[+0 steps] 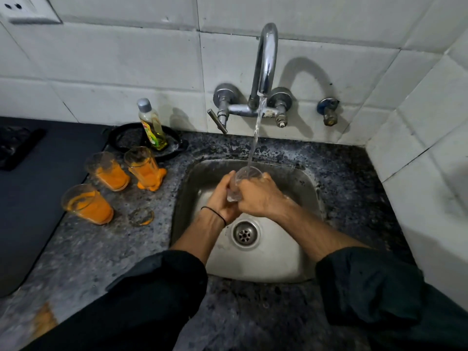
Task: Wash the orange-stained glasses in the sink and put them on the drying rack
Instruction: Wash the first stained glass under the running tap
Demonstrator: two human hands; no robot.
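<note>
Rinse step: left hand (222,198) and right hand (255,196) both closed around glass (244,177) over sink (307,188), under tap stream (254,143). Advise rotating glass, firm grip; three stained glasses (111,171) wait on tabletop (141,249)

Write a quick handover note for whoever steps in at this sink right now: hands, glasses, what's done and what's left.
Hands: left hand and right hand both grip one clear glass under the running tap, over the sink.
Waiting: three orange-stained glasses stand on the counter left of the sink, beside the soap bottle.
Done: the held glass looks rinsed clean.
Left: rack it, no rack in view; wash the other three.
</note>
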